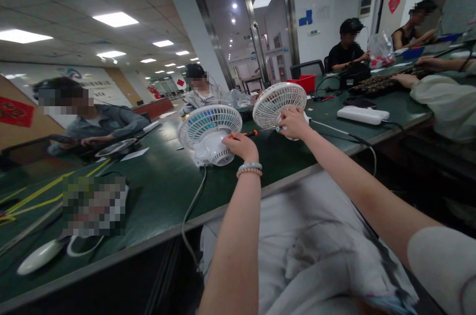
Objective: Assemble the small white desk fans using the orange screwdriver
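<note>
Two white desk fans stand side by side on the green table, with their motor housings towards me. My left hand (241,146) is at the back of the left fan (210,131), its fingers closed on the handle of an orange-and-black screwdriver (250,133). The thin shaft points right, towards my right hand (294,122). Those fingers are bent together in front of the right fan's (278,101) motor housing, partly hiding it. A small teal piece (278,128) shows at their tips by the shaft's end; I cannot make out what it is.
Grey cords hang from both fans over the table edge (223,208). A white power strip (362,115) and a red bin (302,83) lie to the right. On the left are a white mouse-shaped object (40,257) and yellow straps (40,195). Several people sit around the table.
</note>
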Tool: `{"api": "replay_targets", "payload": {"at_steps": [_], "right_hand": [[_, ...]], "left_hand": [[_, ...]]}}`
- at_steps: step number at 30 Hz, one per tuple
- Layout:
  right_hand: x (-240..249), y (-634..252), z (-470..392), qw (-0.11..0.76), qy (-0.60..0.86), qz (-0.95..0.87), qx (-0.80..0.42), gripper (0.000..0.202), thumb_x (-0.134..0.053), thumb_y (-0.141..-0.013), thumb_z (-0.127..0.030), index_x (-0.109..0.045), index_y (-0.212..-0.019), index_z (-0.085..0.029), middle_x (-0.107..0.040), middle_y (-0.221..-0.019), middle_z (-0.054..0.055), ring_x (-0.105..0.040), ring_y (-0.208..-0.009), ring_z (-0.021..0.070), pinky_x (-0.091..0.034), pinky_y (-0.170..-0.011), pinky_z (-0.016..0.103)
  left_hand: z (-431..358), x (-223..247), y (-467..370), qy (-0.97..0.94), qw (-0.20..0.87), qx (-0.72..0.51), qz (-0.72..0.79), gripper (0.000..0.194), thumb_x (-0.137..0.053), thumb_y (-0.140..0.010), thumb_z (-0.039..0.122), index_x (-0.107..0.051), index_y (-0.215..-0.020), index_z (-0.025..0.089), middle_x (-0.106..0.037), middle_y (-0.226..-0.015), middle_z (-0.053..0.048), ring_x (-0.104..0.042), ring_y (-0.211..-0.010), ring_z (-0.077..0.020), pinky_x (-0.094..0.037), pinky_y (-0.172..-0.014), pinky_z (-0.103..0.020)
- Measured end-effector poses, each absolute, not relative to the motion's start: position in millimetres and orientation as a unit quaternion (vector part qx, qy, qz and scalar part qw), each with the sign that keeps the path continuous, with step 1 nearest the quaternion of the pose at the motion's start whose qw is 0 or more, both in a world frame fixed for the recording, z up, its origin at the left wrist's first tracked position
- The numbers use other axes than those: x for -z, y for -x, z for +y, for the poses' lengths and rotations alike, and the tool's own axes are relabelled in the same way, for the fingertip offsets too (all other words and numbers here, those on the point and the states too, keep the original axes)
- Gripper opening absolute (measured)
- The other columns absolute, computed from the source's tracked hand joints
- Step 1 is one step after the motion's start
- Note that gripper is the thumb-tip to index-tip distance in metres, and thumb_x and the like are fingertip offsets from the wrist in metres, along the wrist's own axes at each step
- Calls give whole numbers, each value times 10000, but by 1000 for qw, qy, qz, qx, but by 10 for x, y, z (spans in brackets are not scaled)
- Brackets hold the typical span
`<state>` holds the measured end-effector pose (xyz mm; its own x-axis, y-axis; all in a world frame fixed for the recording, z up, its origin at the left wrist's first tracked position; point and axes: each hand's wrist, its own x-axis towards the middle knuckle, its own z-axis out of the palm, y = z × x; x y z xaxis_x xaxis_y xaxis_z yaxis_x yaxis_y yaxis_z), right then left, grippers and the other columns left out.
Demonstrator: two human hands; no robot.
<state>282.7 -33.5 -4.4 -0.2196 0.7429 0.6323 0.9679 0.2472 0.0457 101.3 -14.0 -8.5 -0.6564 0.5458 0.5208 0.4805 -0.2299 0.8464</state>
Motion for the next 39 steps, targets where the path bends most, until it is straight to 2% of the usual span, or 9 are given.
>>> {"api": "replay_targets", "payload": {"at_steps": [10, 26, 39], "right_hand": [[37, -2820, -346, 248, 573, -748, 222, 259, -520, -759, -408, -705, -869, -263, -528, -1011, 79, -342, -976, 263, -193, -776, 415], [80, -2819, -304, 266, 566, -743, 237, 257, -528, -747, -419, -705, -847, -261, -533, -992, 74, -352, -970, 262, -195, -771, 408], [50, -2826, -338, 258, 571, -748, 220, 272, -512, -764, -409, -702, -877, -250, -523, -1032, 83, -342, -983, 265, -189, -790, 409]], "left_hand": [[-210, 66, -1037, -426, 10, -661, 618, 126, -320, -872, 267, -408, -907, 184, -587, -882, -91, -586, -821, -176, -428, -733, -297], [-245, 53, -1033, -459, 23, -657, 598, 201, -267, -891, 288, -402, -965, 158, -570, -938, -116, -564, -846, -178, -411, -774, -302], [-225, 75, -1035, -454, 20, -687, 568, 168, -295, -879, 288, -401, -900, 160, -551, -831, -86, -541, -757, -179, -408, -731, -314]]}}
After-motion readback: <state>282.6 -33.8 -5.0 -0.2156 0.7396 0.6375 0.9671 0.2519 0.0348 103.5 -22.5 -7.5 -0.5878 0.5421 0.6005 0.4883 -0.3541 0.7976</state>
